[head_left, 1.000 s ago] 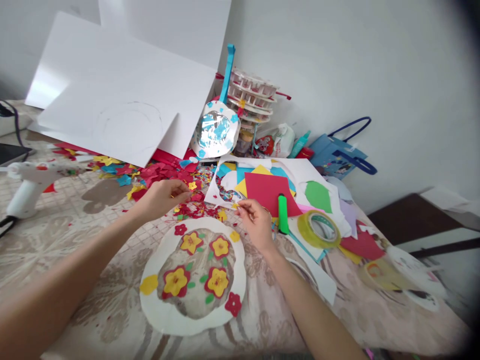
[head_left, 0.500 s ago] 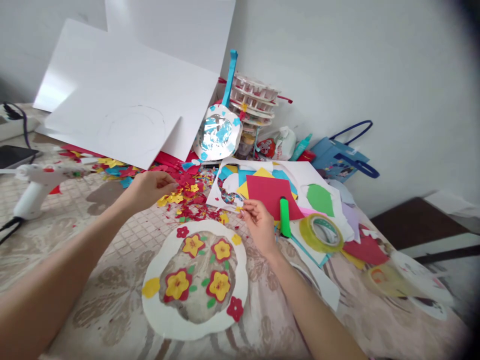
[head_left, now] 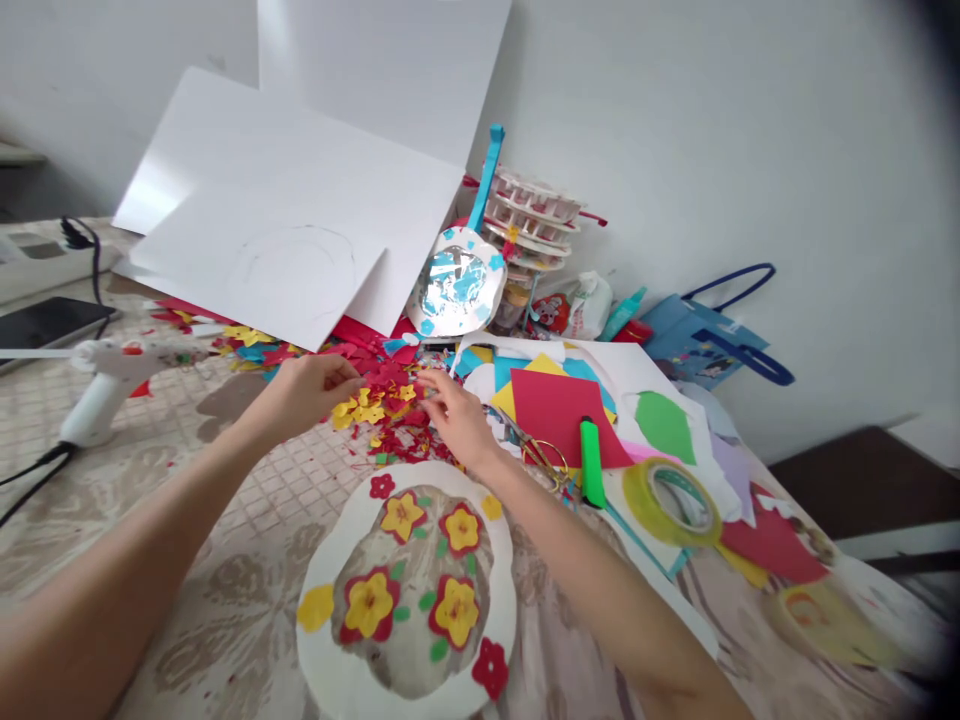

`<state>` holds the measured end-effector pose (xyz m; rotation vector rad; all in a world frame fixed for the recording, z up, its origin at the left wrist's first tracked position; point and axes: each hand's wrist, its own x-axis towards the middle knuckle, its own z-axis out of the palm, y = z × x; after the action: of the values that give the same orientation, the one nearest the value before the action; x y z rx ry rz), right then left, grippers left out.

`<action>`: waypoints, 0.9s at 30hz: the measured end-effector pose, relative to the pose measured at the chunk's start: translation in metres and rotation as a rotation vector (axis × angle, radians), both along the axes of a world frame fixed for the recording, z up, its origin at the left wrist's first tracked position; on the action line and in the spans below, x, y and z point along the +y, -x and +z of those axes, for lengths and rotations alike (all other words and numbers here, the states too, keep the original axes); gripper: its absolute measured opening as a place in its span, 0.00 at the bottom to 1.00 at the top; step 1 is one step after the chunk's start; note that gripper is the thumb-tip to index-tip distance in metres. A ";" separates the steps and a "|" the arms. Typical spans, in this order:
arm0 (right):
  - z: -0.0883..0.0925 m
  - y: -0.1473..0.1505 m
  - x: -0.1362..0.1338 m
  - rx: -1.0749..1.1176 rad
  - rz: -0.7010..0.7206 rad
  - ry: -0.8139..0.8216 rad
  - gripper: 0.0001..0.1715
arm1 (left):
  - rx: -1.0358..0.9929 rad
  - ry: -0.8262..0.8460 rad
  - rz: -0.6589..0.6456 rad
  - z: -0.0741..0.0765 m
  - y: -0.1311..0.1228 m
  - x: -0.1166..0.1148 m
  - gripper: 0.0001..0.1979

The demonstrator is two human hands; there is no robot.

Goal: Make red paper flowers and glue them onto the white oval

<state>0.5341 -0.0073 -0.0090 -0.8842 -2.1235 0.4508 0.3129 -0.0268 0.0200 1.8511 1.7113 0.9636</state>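
Note:
My left hand (head_left: 311,392) is over the left part of a pile of red and yellow paper cutouts (head_left: 386,385), fingers curled together at the red pieces; what they hold, if anything, is too small to make out. At the right side of the same pile is my right hand (head_left: 456,415), its thumb and fingers bent close together, contents unclear. Below both hands lies a white wavy paper ring (head_left: 322,675) with yellow-and-red flowers and green leaves inside it. A small red flower and a yellow one sit on its upper rim.
White boards (head_left: 285,180) lean behind the pile. A glue gun (head_left: 105,390) and a phone (head_left: 52,320) lie left. Scissors (head_left: 551,455), a green marker (head_left: 591,460), clear tape (head_left: 671,500) and coloured paper lie right. Behind stands a blue-handled round craft (head_left: 459,282).
My right hand has moved left from beside the coloured sheets to the pile, nearer my left hand, uncovering the scissors. The view has shifted slightly.

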 end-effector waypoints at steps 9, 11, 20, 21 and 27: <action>-0.002 -0.062 -0.035 0.043 -0.194 -0.015 0.06 | 0.213 0.016 -0.135 -0.001 -0.013 -0.007 0.12; -0.008 -0.081 -0.048 0.031 -0.209 -0.002 0.06 | 0.207 0.059 -0.191 -0.002 -0.020 -0.010 0.12; -0.020 -0.104 -0.078 -0.029 -0.178 0.356 0.13 | 0.177 0.259 -0.448 -0.007 -0.037 -0.018 0.14; -0.020 -0.102 -0.080 -0.007 -0.173 0.395 0.13 | 0.171 0.289 -0.492 -0.008 -0.038 -0.019 0.14; -0.023 -0.094 -0.088 0.179 -0.127 0.619 0.12 | 0.095 0.462 -0.629 -0.007 -0.038 -0.023 0.13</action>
<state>0.6280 -0.0956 -0.0321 -1.2550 -1.7659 1.1105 0.3506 -0.0495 0.0132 1.9303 1.1346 0.2102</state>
